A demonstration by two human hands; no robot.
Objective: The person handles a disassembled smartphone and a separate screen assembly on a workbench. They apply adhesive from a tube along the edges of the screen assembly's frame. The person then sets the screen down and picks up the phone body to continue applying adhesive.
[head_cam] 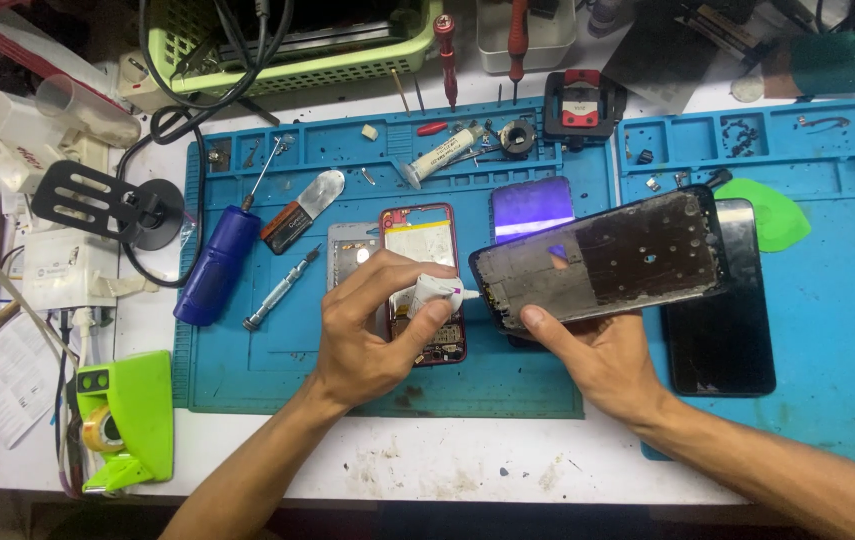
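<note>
My left hand [372, 325] grips a small white glue tube [435, 290] with a purple nozzle tip pointing right at the near left edge of a phone screen panel [602, 255]. My right hand [597, 355] holds that dark panel from below, back side up and tilted, thumb on its near edge. Under my left hand lies an opened red-framed phone body [417, 240] with its insides showing. Both rest over a blue work mat [267, 360].
A blue electric screwdriver [215, 265], a small screwdriver [282, 290], a metal scraper [304, 208] and another glue tube [442, 155] lie on the mat. A black phone [722, 335] and green pick [772, 212] sit on the right mat. A green basket [297, 60] stands behind.
</note>
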